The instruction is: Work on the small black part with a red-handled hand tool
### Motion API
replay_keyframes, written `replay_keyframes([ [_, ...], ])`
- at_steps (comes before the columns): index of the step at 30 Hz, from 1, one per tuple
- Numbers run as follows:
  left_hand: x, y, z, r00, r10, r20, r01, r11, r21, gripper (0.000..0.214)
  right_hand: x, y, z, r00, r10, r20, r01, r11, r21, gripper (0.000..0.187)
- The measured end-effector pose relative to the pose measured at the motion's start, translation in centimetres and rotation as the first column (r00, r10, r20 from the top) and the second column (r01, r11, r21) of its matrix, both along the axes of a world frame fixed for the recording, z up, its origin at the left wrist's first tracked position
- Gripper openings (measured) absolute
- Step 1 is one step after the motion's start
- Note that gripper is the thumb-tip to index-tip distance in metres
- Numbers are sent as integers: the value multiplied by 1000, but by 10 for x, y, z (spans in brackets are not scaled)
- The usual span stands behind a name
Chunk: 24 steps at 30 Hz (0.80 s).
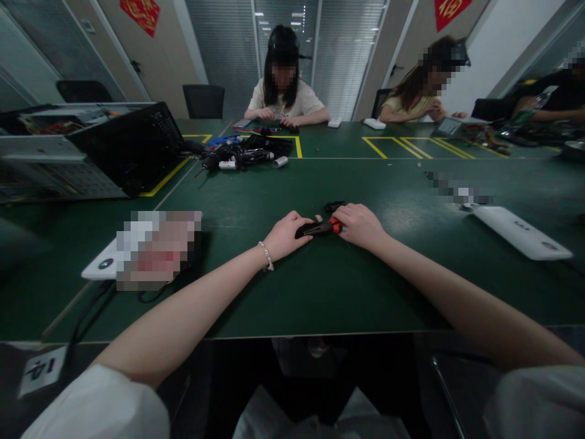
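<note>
Both my hands meet over the middle of the green table (320,286). My left hand (286,235), with a bead bracelet on the wrist, is curled round the dark end of a small black and red tool (320,228) that looks like pliers. My right hand (359,224) is closed over the tool's red part from the right. A small black piece (333,206) lies on the table just behind my right hand. What the tool's tip touches is hidden by my fingers.
A white flat device (521,233) lies at the right, another white device (103,266) at the left. An open computer case (91,152) stands far left. A heap of black tools and cables (242,155) lies beyond. Three people sit at the far side.
</note>
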State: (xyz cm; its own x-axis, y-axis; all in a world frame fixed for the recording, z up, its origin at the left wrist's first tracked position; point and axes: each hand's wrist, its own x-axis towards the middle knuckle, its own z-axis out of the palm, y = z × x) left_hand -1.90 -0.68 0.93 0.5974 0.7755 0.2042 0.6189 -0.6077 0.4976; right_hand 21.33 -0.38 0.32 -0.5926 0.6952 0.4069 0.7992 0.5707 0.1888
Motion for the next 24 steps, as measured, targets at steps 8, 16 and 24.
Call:
replay_keyframes([
  [8,0,0,-2,1000,-2,25,2,1000,10,37,0,-1,1,999,5,36,-6,1000,30,21],
  [16,0,-1,-1,1000,-12,8,12,1000,27,36,-1,0,1,1000,1,1,-1,1000,-26,19],
  [24,-1,-1,-2,1000,-6,21,6,1000,29,36,-1,-3,4,999,-1,38,0,1000,23,23],
])
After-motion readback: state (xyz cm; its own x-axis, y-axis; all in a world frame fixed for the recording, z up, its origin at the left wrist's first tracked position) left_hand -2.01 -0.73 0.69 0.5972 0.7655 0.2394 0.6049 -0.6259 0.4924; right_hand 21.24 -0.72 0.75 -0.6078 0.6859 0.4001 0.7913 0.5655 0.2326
